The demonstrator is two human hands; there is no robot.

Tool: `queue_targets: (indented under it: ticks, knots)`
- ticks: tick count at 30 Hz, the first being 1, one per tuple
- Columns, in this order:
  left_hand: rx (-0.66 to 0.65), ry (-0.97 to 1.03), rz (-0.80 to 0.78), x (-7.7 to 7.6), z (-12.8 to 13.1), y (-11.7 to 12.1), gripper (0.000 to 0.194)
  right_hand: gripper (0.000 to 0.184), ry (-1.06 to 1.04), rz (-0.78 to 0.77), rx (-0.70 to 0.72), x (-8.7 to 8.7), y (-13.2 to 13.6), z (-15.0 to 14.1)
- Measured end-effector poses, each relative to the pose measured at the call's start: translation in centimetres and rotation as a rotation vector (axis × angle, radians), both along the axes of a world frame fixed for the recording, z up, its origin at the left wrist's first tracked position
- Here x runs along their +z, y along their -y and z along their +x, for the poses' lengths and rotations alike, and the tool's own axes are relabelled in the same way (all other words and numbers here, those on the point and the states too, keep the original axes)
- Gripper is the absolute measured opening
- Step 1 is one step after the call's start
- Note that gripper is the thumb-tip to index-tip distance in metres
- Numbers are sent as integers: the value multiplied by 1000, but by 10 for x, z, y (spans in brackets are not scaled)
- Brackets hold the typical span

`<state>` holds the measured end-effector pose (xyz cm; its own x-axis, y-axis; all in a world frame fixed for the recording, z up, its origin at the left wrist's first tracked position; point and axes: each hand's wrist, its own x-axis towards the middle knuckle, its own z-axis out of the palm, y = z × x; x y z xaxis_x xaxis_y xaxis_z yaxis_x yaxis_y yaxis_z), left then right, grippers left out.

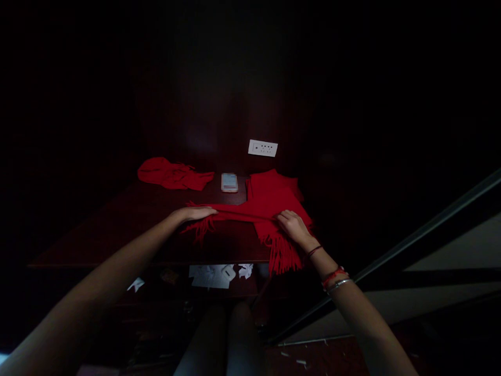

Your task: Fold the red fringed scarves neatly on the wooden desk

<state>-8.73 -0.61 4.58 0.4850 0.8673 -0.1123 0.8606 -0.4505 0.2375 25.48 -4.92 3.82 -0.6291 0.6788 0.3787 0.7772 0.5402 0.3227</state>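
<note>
A red fringed scarf (242, 213) stretches in a narrow strip between my hands on the dark desk. My left hand (195, 212) grips its left end, with fringe strands hanging below the fingers. My right hand (293, 226) has its curled fingers closed on the scarf's right part. Beneath and behind that hand lies more folded red fabric (270, 183), whose fringe (285, 255) drops over the desk's front edge; where one layer ends and another begins is hard to tell. A second, crumpled red cloth (172, 174) rests at the back left, apart from both hands.
A lit phone (229, 182) lies at the back of the desk (129, 224). On the wall is a white power socket (263, 148). Papers (209, 277) and a small white device (228, 272) sit on a lower shelf. A slanted rail (430, 222) runs along the right.
</note>
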Motion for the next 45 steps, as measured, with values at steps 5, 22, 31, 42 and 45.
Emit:
queue_targets:
  ticks: [5,22,31,42,45]
  knots:
    - [-243,-128,-83,-16,-2,21,45,22,142,22,73,-21,17,6]
    - [-168,-7,220,-23,67,42,53,21,-130,-202,-78,1,-12,-29]
    - [-172,64,203,6,60,8,30,17,-139,-411,40,16,-39,-23]
    - [-388,-55,-20,-21,17,64,46,27,100,-49,172,-18,24,-9]
    - [-349,34,-26,-6,7,52,41,28,18,-63,181,-18,25,-10]
